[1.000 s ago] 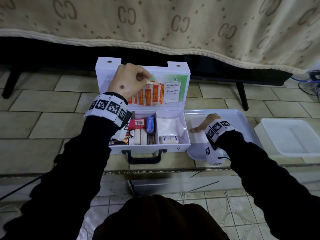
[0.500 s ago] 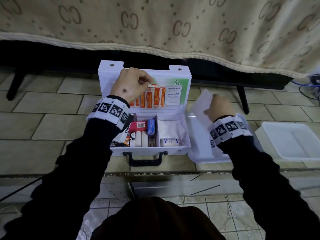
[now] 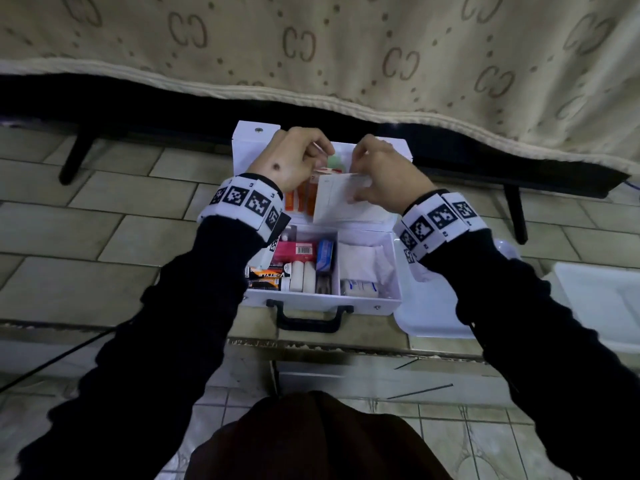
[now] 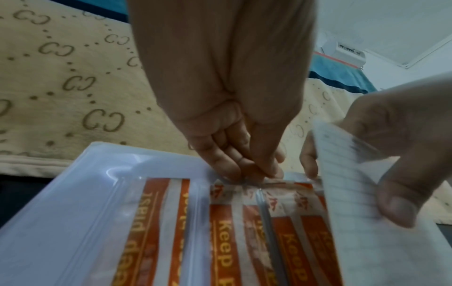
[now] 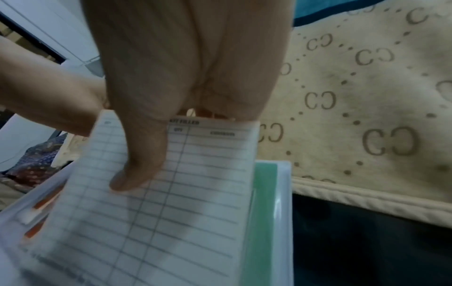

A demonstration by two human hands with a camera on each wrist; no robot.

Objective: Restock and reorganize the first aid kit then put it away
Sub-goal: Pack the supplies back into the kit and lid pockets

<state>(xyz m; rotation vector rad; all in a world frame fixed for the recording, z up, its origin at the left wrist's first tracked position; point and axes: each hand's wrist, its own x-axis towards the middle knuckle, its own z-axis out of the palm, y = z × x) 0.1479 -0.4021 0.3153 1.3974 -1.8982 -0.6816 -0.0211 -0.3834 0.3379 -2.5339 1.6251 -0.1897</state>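
Note:
The white first aid kit (image 3: 322, 299) lies open on the tiled floor, its lid (image 3: 249, 140) upright. My left hand (image 3: 294, 161) pinches the top edge of the clear lid pocket (image 4: 73, 203), which holds orange bandage strips (image 4: 222, 232). My right hand (image 3: 384, 171) grips a white ruled checklist card (image 3: 336, 199) in front of the lid, thumb (image 5: 139, 158) on the card's (image 5: 183, 193) face. Below, the base holds a pink box (image 3: 294, 251), a blue box (image 3: 325, 254), white rolls (image 3: 303, 280) and gauze (image 3: 360, 261).
A white tray (image 3: 429, 317) lies just right of the kit, with a second white tray (image 3: 602, 299) further right. A bed with a beige patterned cover (image 3: 346, 57) and black legs (image 3: 74, 157) stands behind. A step edge runs just in front of the kit.
My right hand lifted the card out of the tray and carried it left and up to the kit lid. My left hand stayed at the pocket's top edge.

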